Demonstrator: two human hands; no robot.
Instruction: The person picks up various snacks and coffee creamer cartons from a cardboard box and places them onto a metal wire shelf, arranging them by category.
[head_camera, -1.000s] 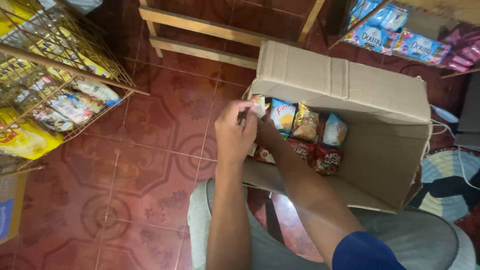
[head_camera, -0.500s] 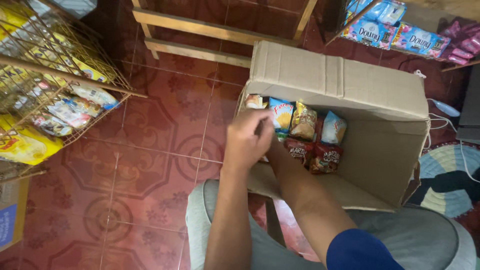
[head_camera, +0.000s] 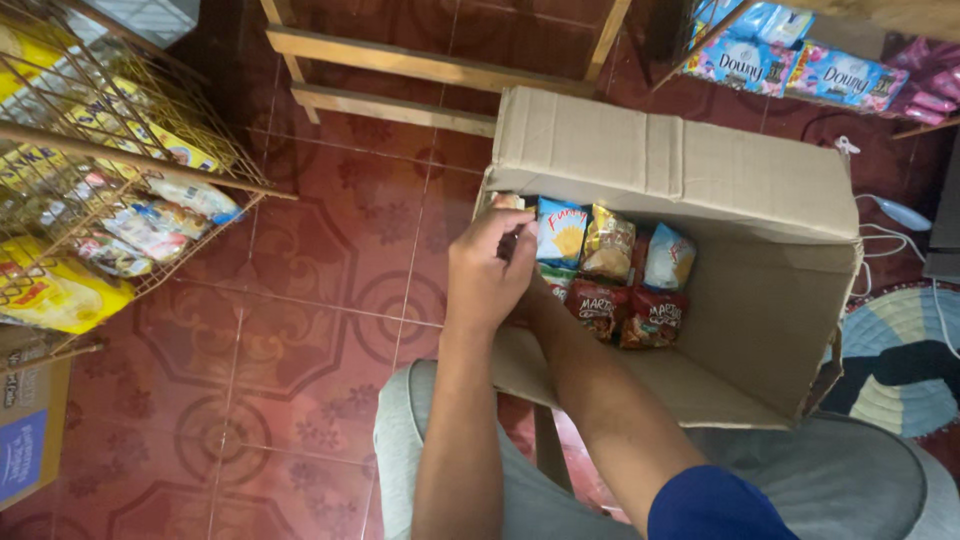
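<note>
While the 2 hands sit in pretty much the same spot as half a second ago, the left hand (head_camera: 487, 275) has crept a touch further over the near-left corner of the open brown cardboard box (head_camera: 680, 160), and the box looks a bit nearer in view now. So it reads like the rummaging in that corner is ongoing, nothing lifted out yet.

The left hand is curled about halfway closed, fingers bent down at the top edge of the small blue and yellow snack packet (head_camera: 560, 232). It seems to be pinching something small there, but I can't tell exactly what, since the knuckles block it. The right hand (head_camera: 528, 288) is tucked under and behind the left one, so its grip is hidden; only the forearm is clear.

Right next to the blue packet there's a gold foil snack packet (head_camera: 608, 242), then a white and blue packet (head_camera: 668, 258), with 2 dark red packets (head_camera: 625, 312) lying just below them, all inside the box.

Further out, a gold wire rack full of yellow packets (head_camera: 100, 200) is off to the left, well apart, over the red patterned floor tiles (head_camera: 330, 280).
</note>
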